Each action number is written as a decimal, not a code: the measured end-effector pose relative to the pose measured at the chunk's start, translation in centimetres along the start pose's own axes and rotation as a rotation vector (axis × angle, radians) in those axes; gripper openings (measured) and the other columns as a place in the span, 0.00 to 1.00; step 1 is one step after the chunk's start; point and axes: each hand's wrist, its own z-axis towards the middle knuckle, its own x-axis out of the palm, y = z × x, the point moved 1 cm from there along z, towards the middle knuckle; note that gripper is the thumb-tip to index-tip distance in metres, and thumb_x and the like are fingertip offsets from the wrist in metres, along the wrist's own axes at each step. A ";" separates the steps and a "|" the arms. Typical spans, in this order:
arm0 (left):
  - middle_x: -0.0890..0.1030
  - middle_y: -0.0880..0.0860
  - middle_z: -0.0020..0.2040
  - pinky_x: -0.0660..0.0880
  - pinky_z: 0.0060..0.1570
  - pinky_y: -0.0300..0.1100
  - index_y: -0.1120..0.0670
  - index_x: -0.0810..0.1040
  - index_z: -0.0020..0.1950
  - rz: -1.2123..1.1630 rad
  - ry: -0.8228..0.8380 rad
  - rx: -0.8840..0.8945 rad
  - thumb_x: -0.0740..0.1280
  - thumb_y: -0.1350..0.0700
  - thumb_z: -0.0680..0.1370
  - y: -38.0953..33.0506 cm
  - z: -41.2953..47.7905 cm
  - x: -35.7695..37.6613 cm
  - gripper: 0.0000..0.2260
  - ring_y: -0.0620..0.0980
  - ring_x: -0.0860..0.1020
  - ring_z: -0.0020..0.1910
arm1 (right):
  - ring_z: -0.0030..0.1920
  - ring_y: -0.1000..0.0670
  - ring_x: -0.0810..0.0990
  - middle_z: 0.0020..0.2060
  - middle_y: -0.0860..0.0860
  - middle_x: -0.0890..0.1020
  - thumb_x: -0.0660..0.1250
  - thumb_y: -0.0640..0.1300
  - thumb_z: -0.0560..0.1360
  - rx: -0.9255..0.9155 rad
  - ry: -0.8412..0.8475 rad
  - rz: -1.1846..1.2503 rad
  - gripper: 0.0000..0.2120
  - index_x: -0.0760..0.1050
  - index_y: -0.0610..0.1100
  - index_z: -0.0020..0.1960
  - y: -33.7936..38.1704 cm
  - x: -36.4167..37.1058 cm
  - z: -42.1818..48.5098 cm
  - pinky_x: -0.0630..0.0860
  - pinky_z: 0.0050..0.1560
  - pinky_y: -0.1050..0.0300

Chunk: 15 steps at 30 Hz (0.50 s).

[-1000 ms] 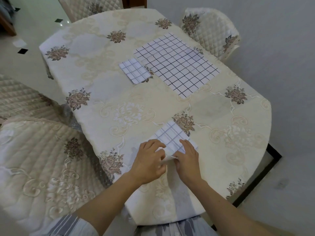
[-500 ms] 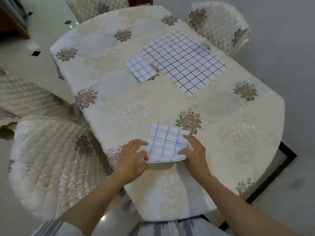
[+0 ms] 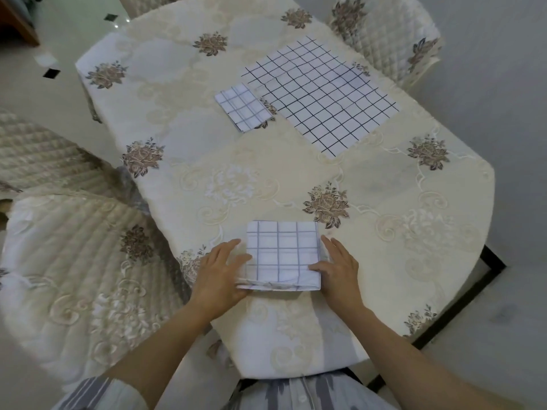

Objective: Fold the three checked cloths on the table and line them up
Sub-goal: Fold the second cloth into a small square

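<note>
A folded checked cloth (image 3: 282, 253) lies as a small square near the table's front edge. My left hand (image 3: 220, 272) grips its left side, thumb on top. On the opposite side my right hand (image 3: 339, 263) holds its right edge, thumb pressed on the near right corner. A second folded checked cloth (image 3: 242, 107) rests farther back, left of centre. Beside it on the right, a large checked cloth (image 3: 321, 91) is spread flat and unfolded.
The table (image 3: 236, 179) wears a cream floral tablecloth. Quilted chairs stand at the left (image 3: 80, 261) and at the far right (image 3: 390, 34). A grey wall runs close along the right side. Tiled floor shows at the far left.
The near cloth went from a tilted, partly folded shape under both hands to a squared-up flat fold. My hands have spread apart to its left and right sides.
</note>
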 end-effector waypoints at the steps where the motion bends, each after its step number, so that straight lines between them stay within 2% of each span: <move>1: 0.67 0.54 0.73 0.69 0.62 0.59 0.45 0.73 0.65 0.004 0.015 -0.008 0.74 0.36 0.64 0.1 0.2 0.1 0.32 0.58 0.66 0.70 | 0.71 0.38 0.67 0.71 0.44 0.71 0.74 0.38 0.68 0.018 -0.016 0.005 0.09 0.82 0.52 0.41 0.0 0.1 0.0 0.61 0.62 0.47; 4: 0.62 0.51 0.77 0.64 0.67 0.57 0.43 0.70 0.69 0.009 0.073 0.054 0.71 0.32 0.61 -0.2 0.6 0.6 0.38 0.56 0.62 0.73 | 0.71 0.39 0.67 0.71 0.45 0.72 0.67 0.39 0.68 0.097 -0.064 0.034 0.11 0.83 0.54 0.41 0.2 0.4 -0.2 0.57 0.62 0.50; 6: 0.60 0.49 0.77 0.63 0.68 0.56 0.43 0.70 0.69 -0.010 0.073 0.077 0.73 0.32 0.60 -0.4 0.5 1.1 0.40 0.55 0.61 0.74 | 0.72 0.40 0.66 0.72 0.45 0.70 0.65 0.39 0.68 0.142 -0.068 0.054 0.13 0.83 0.55 0.41 0.2 0.6 -0.3 0.58 0.63 0.48; 11: 0.65 0.50 0.75 0.62 0.67 0.56 0.44 0.74 0.64 -0.173 -0.098 -0.070 0.75 0.35 0.60 0.4 0.3 1.8 0.34 0.56 0.64 0.72 | 0.73 0.39 0.65 0.72 0.44 0.69 0.73 0.35 0.69 0.155 -0.086 0.108 0.14 0.84 0.55 0.43 0.0 0.7 -0.5 0.59 0.62 0.44; 15: 0.66 0.50 0.74 0.63 0.63 0.57 0.42 0.79 0.58 -0.182 -0.103 -0.083 0.75 0.34 0.62 0.5 0.4 1.7 0.27 0.56 0.63 0.72 | 0.74 0.40 0.63 0.73 0.44 0.68 0.67 0.43 0.70 0.193 -0.074 0.135 0.10 0.84 0.56 0.43 0.1 0.5 -0.7 0.57 0.64 0.45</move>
